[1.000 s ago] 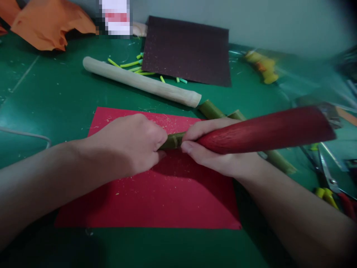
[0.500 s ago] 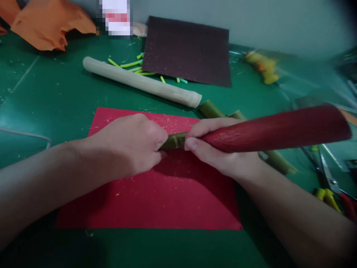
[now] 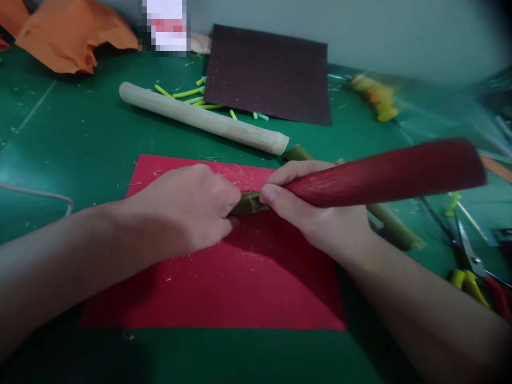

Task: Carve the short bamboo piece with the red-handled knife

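Note:
My left hand (image 3: 192, 205) is closed around a green bamboo piece (image 3: 250, 205) above a red sheet (image 3: 224, 298), pinning it from the left. My right hand (image 3: 320, 216) grips a tool by its thick red handle (image 3: 388, 173), which slants up to the right. The tool's working end is hidden behind my right fingers, at the bamboo. My right thumb and fingertips touch or nearly touch the bamboo's right end. A slot-like dark opening shows in the bamboo beside them. Fine pale shavings lie scattered over the red sheet.
A pale peeled bamboo stick (image 3: 204, 118) lies behind the red sheet, near a dark brown sheet (image 3: 270, 74) over yellow-green strips. More green bamboo (image 3: 396, 226) is by my right wrist. Scissors (image 3: 474, 261), a yellow glue gun (image 3: 376, 97) and orange paper (image 3: 76, 34) surround the work.
My right hand has shifted slightly left and up with the red-handled tool, whose far end also moved left. My left hand and the bamboo stay in place.

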{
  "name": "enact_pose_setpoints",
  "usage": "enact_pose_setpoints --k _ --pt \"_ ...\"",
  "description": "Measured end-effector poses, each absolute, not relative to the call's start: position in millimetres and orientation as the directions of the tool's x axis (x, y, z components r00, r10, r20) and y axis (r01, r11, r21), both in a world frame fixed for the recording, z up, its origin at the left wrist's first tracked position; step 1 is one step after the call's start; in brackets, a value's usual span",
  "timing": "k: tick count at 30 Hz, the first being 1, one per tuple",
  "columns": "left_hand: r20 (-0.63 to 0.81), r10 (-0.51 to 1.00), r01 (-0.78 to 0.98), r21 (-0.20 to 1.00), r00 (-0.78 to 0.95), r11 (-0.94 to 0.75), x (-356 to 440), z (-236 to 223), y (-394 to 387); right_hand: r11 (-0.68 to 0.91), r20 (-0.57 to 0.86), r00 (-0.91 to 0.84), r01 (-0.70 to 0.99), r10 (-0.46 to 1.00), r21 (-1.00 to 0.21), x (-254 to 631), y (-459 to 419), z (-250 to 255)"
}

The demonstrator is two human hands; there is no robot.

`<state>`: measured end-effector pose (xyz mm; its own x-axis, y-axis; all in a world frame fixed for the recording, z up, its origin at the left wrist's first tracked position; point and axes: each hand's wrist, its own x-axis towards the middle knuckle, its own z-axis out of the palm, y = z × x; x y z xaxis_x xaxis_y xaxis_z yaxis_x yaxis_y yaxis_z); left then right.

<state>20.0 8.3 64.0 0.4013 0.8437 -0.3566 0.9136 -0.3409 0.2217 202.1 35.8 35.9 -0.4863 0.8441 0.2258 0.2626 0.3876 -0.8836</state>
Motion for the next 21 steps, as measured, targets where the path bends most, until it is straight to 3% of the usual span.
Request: enact_pose_setpoints --k 21 --pt "-0.406 0.826 0.920 0.178 0.391 -0.348 22.2 65.6 11.3 0.366 0.206 -0.480 0.267 0.853 -0.892 199.1 34.4 40.1"
